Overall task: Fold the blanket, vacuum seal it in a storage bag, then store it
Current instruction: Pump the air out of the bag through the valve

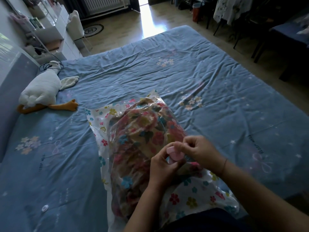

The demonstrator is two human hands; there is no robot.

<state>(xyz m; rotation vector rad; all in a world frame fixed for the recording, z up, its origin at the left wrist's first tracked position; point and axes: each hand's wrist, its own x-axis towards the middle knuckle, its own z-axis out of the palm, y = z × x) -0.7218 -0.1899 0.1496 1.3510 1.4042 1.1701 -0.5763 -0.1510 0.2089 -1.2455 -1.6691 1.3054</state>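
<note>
Blue bedsheet (167,67) covers the bed, where the flowered blanket (143,131) lies inside a clear storage bag (100,118). Left hand (163,166) and right hand (200,152) both pinch its pink valve (174,154) with closed fingers.

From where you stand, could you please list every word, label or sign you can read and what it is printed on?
"SLEEP WELL": on the blue bed sheet, printed sideways at left and upside down at right.
Interlocking double-C logo: on the round floor mat; no letters beyond that.
Storage bag: flower print only, no text visible.
Small items on the white shelves: too small and blurred to read.
</note>
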